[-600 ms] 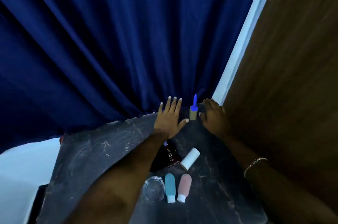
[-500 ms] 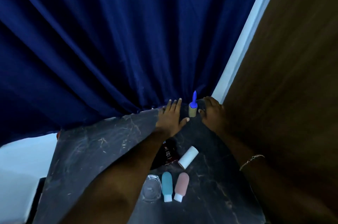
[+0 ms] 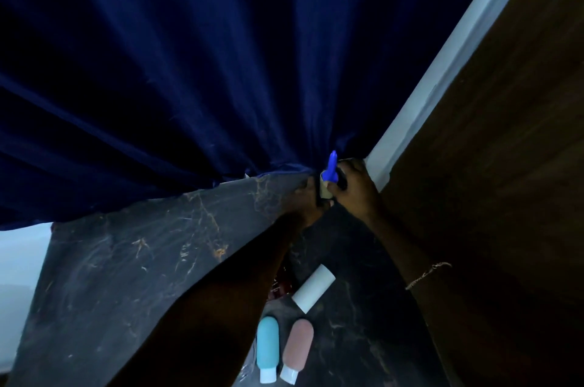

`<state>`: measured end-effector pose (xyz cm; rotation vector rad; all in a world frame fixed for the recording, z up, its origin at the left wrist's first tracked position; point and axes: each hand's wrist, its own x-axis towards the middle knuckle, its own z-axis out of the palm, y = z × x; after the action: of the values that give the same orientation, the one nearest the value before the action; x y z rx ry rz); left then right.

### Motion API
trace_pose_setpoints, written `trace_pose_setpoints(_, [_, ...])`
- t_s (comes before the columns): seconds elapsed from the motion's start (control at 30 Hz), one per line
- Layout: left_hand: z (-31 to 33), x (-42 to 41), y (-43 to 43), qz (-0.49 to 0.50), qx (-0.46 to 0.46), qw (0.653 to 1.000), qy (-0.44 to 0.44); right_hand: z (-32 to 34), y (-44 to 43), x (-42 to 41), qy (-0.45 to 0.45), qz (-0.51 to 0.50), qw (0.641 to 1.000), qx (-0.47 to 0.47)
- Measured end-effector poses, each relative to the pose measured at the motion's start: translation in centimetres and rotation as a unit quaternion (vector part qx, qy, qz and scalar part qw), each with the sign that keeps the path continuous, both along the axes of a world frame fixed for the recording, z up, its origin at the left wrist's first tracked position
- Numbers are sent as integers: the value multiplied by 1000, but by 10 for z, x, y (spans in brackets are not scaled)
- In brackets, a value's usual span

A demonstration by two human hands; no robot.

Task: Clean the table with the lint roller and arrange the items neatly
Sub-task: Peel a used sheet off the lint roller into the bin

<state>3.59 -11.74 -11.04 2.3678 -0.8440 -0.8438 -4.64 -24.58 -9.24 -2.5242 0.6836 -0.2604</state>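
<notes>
The lint roller (image 3: 328, 179) stands upright at the far corner of the dark marbled worktop (image 3: 132, 260), its blue handle pointing up against the navy curtain (image 3: 221, 70) and just beside the white trim (image 3: 442, 64) of the wooden wall. Both hands have met on it. The right hand (image 3: 357, 189) curls round it from the wall side, thumb pressed to the cardboard-coloured roll. The left hand (image 3: 308, 201) sits just on the other side of the roller, touching or nearly so, but it is in shadow and I cannot tell how far its fingers are closed. My guess is that one hand steadies the roll while the other takes the handle or peels a sheet, so that the tool is ready before any sweeping starts.

Nearer the person than the roller, well apart from it, a white cylinder (image 3: 313, 288) lies on its side at a slant. Nearer still, a teal bottle (image 3: 267, 347) and a pink bottle (image 3: 297, 350) lie side by side, caps toward the person, already looking like a tidy pair. Something dark and reddish shows between the roller and the bottles, mostly hidden under the left forearm. The broad stretch of worktop left of the roller carries nothing, which would suit rolling there first.
</notes>
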Motion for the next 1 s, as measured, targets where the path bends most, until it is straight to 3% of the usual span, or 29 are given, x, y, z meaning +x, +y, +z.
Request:
trace_pose_setpoints(0.13, [-11,3,-17,40,-48,997,39,-13,7,5,-62,-4,998,23])
trace_pose_setpoints(0.4, [4,-13,-2,53,-124,988,71,2,18,-10,-30,-37,988,149])
trace_pose_setpoints(0.67, [54,-38,59,44,-205,977,45,53,64,-45,-95,-57,974,199])
trace_pose_setpoints(0.87, [99,-62,116,39,-263,964,8,106,110,-80,-154,-72,929,330])
trace_pose_setpoints(1.0, [112,-77,160,41,-257,964,-56,132,147,-101,-100,-53,939,325])
